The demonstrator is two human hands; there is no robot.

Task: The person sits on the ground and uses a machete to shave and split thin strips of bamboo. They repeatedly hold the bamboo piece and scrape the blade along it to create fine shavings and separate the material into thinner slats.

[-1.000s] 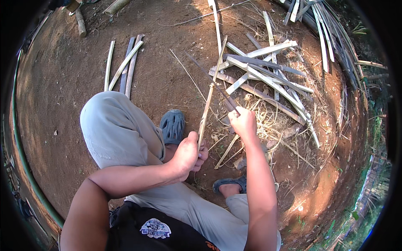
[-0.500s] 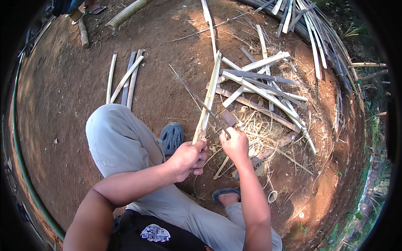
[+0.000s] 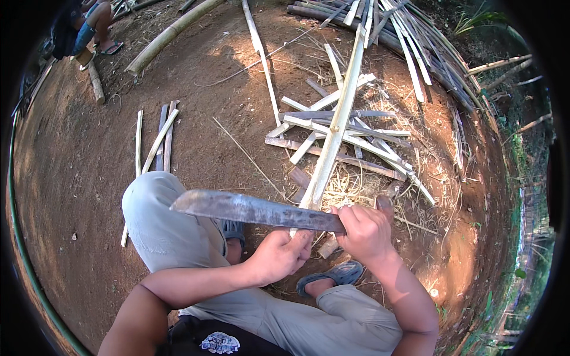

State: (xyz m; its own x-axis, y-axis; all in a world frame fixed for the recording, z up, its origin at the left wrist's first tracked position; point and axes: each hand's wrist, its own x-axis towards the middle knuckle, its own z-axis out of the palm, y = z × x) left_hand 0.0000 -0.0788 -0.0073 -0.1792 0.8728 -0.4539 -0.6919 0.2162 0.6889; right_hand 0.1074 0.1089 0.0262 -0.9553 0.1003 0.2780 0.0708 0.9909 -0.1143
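Outdoor workspace, bare red-brown dirt floor [image 3: 83, 178], patchy sun. Right hand [image 3: 365, 231]: fingers wrapped tight round the handle of a machete [image 3: 255, 210], butt of the handle poking out on the hand's far side. Blade runs left from that fist, roughly level, tip above the left knee [image 3: 154, 219] in light grey trousers. Left hand [image 3: 282, 255]: just left of and nearer than the right, fingers curled, pinching the near end of a split bamboo strip [image 3: 335, 127]. Strip rises up and right from the left hand; blade crosses over it right beside the grip, can't tell if they're touching. Just below the right hand: grey clog [image 3: 332, 276] on the right foot. Beyond the hands: curly shavings [image 3: 350, 184], then a crisscross pile of bamboo slats [image 3: 380, 114] partly behind the held strip. Farther, up-right: big stack of bamboo strips [image 3: 408, 62]. Up-left of the left hand: small group of slats [image 3: 170, 139] past the knee, then a thick bamboo pole [image 3: 172, 35] and another person's leg [image 3: 102, 24].
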